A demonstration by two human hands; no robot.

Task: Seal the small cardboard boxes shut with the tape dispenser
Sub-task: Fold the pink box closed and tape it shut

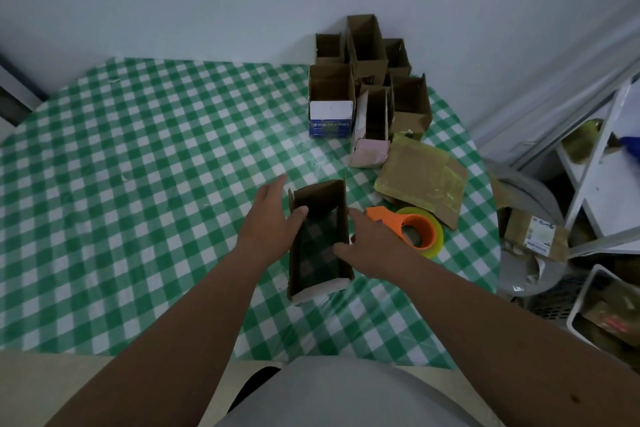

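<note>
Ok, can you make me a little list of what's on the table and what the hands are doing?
surface: green and white checked tablecloth
held: open brown cardboard box, the tablecloth showing through it
left hand: grips the box's left wall
right hand: grips its right wall
tool: orange tape dispenser, lying right of the box
far side: cluster of open cardboard boxes

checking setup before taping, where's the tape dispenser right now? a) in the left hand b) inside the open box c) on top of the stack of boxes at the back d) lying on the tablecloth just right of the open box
d: the orange tape dispenser lies on the checked tablecloth just right of the open box, beside the right hand, and neither hand holds it.
</note>
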